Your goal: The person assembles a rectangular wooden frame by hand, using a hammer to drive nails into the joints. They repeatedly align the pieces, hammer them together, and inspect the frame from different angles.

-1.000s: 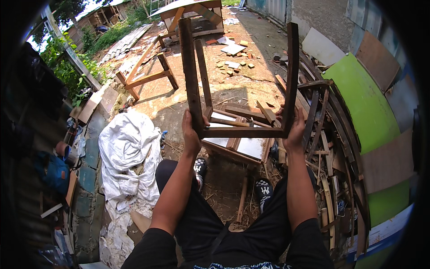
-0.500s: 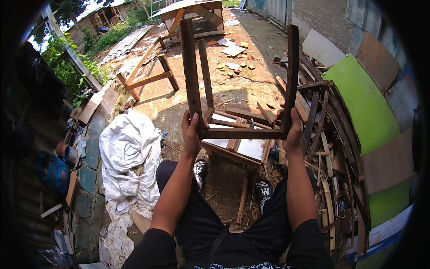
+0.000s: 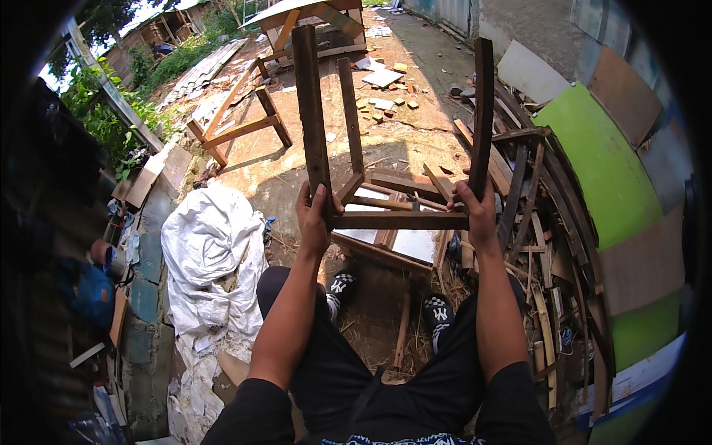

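Note:
Both hands hold a dark wooden frame (image 3: 400, 221), which looks like an upturned stool or small table with its legs pointing up. My left hand (image 3: 314, 219) is closed round the corner at the base of the left leg. At the opposite corner my right hand (image 3: 478, 215) grips the base of the right leg, fingers curled over the inner side. A thinner third leg rises behind the left one. Beyond the front rail, a brown-framed white panel (image 3: 415, 245) lies on the ground, partly hidden by the frame. A hammer-like tool (image 3: 378, 202) shows above the rail.
A crumpled white sack (image 3: 211, 252) lies to my left beside a low block wall (image 3: 144, 297). Scrap wood (image 3: 530, 215) is heaped on my right, before green boards (image 3: 601, 163). Farther off stand another wooden frame (image 3: 241, 130) and scattered small blocks (image 3: 386, 107).
The held frame has tilted and turned slightly, and its rear leg now shows farther right. Both hands keep their grip at the corners. My left foot has shifted a little to the right.

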`<state>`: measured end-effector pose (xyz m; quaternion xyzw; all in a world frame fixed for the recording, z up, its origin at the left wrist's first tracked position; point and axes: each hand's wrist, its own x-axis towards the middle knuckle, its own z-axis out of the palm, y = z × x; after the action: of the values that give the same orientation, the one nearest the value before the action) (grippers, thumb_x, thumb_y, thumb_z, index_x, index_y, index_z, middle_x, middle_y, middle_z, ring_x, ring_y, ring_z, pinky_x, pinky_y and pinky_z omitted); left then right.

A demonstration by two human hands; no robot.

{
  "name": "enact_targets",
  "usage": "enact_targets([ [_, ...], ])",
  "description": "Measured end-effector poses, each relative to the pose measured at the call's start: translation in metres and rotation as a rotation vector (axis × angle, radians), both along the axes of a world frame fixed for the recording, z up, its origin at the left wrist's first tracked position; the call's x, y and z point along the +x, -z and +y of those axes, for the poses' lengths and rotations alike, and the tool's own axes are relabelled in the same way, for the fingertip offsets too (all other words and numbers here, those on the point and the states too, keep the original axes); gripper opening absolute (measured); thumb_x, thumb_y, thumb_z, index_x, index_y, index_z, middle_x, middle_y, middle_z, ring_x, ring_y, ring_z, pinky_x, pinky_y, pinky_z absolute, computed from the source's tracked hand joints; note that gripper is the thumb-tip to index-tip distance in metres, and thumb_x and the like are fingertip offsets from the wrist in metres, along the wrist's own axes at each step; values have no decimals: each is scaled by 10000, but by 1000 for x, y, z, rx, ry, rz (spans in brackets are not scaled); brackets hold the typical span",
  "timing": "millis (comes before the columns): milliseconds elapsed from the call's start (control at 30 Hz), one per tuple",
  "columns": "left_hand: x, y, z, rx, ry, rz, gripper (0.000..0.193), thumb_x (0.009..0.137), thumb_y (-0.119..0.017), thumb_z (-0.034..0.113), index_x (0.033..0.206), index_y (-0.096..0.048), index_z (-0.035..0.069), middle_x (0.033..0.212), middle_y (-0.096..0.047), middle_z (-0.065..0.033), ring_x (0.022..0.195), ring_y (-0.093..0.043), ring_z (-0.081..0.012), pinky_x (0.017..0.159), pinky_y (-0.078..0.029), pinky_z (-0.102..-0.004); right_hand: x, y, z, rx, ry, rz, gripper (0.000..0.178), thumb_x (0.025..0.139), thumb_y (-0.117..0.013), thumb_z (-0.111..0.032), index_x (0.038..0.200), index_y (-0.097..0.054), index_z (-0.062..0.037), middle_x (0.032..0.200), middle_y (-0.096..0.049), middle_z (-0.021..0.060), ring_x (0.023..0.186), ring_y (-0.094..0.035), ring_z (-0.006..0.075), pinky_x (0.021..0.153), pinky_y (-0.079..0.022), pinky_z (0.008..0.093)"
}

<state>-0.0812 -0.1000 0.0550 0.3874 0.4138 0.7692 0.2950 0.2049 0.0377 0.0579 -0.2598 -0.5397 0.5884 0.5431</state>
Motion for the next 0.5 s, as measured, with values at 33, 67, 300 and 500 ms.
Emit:
enact_targets([
  [33,0,0,-1,-12,-5,10,246,1048,-631,297,1028,-571,58,702,-600,-52,631,-601,-130,658,-487,-277,-1,1,0,12,17,-31,358,985,-696,-142,1277,-528,-19,904,-613,74,699,-656,172,653,-571,325],
  [67,0,-2,-2,-21,-7,22,251,1044,-639,298,1025,-575,57,701,-603,-52,626,-604,-131,661,-492,-277,-2,2,1,1,35,-46,347,975,-696,-120,1266,-539,-16,899,-617,66,677,-655,163,637,-571,316],
  [300,-9,-3,-5,51,117,-24,363,1051,-621,388,1010,-580,30,653,-595,-70,596,-598,-151,725,-532,-324,-3,-7,0,-10,96,-76,351,939,-698,-59,1266,-595,15,895,-630,55,598,-654,150,570,-574,296],
  [500,-30,3,-2,102,212,-176,480,1088,-485,508,1025,-584,43,604,-549,-62,556,-553,-167,756,-514,-358,-6,-16,-3,-4,64,-34,446,916,-721,-82,1324,-585,38,892,-629,64,588,-655,168,566,-570,307],
])
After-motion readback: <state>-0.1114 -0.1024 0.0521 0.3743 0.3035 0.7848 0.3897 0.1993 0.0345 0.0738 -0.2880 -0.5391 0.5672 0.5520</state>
